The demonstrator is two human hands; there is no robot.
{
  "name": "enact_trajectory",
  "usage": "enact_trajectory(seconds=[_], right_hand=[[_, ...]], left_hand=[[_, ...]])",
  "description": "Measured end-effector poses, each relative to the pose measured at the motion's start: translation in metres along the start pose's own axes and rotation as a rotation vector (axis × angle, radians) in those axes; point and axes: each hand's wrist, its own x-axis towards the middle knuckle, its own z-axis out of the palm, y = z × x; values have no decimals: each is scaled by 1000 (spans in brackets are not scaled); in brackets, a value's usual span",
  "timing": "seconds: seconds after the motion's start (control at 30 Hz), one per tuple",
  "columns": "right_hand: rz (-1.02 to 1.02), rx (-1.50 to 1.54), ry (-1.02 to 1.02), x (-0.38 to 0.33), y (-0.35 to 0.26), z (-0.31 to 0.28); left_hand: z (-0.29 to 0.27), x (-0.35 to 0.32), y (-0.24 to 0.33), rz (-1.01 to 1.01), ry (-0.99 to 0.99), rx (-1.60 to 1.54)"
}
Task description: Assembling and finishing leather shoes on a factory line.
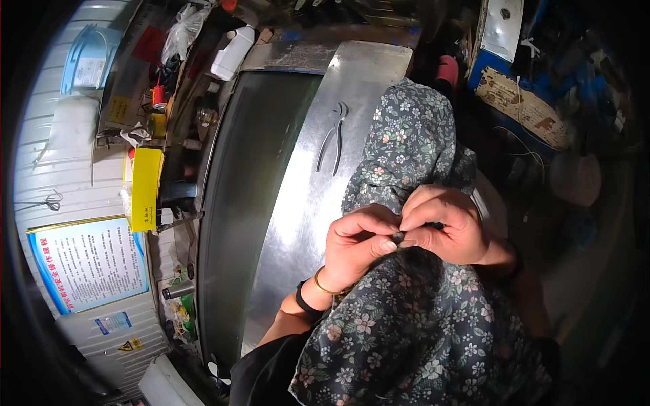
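Note:
Both my hands meet in front of me, fingertips together, over dark floral cloth (406,291). My left hand (355,243) is closed in a pinch, thumb against index finger. Opposite it, my right hand (450,223) pinches too, its thumb and fingers touching the left fingertips. A small dark thing (398,237) shows between them; I cannot make out whether it is a fold of the cloth or a separate piece. The cloth covers my lap and bunches up beyond the hands. Slim pliers (340,120), handles toward me, lie on the metal plate (291,210) left of the cloth.
A dark green strip (254,149) runs left of the plate. Past it, a cluttered shelf holds a yellow box (145,193) and a white bottle (232,54). A poster (95,264) hangs on the corrugated wall. At right stands a blue-framed piece with a worn board (521,105).

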Motion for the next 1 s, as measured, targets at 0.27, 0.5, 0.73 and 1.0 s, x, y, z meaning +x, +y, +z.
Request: enact_trajectory(seconds=[0.27,0.5,0.73,1.0], right_hand=[[-7,110,-93,-6,-6,-5],[-67,100,-69,-6,-3,-12],[-76,104,-73,-8,-2,-13],[5,106,-134,-7,0,-7]], left_hand=[[11,-7,0,56,-14,24],[24,-2,-2,13,32,5],[19,-2,-8,23,-7,6],[15,-3,-1,-20,-51,34]])
